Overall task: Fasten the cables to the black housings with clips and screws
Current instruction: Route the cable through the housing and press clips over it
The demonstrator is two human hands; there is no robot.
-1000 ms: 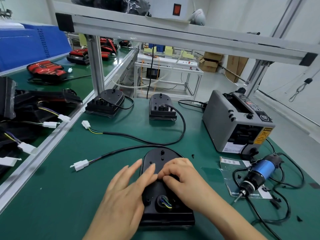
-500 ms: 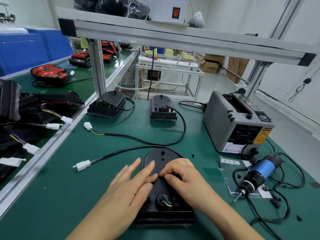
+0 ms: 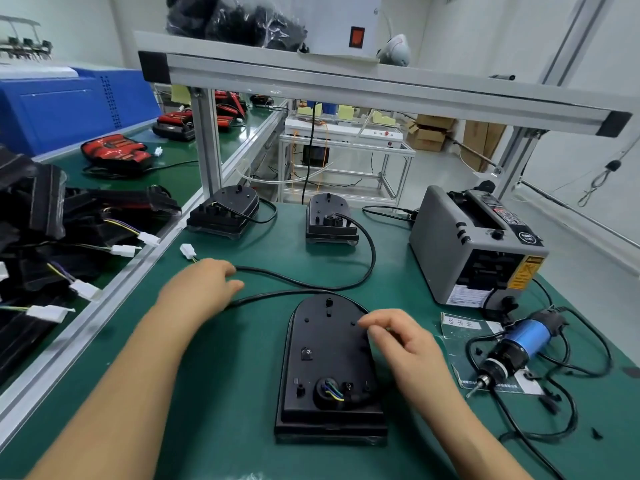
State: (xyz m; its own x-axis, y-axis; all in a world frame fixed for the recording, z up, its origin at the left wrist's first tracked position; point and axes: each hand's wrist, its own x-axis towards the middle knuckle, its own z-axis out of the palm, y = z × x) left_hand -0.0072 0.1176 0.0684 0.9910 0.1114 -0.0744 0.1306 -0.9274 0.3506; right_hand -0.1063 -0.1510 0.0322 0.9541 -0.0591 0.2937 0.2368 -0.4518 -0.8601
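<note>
Since my left hand left the housing: now ten o'clock, over the cable, grip unclear; right hand, two o'clock edge, fingertips pinched, contents unclear; cable routing likely next.

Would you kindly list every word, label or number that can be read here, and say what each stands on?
No text here reads clearly.
Yellow warning label on the grey tape dispenser: too blurred.
White sticker at its base: too small.
Round badge and control panel on its top: unreadable.
Paper card by the electric screwdriver: printed characters, blurred.
</note>
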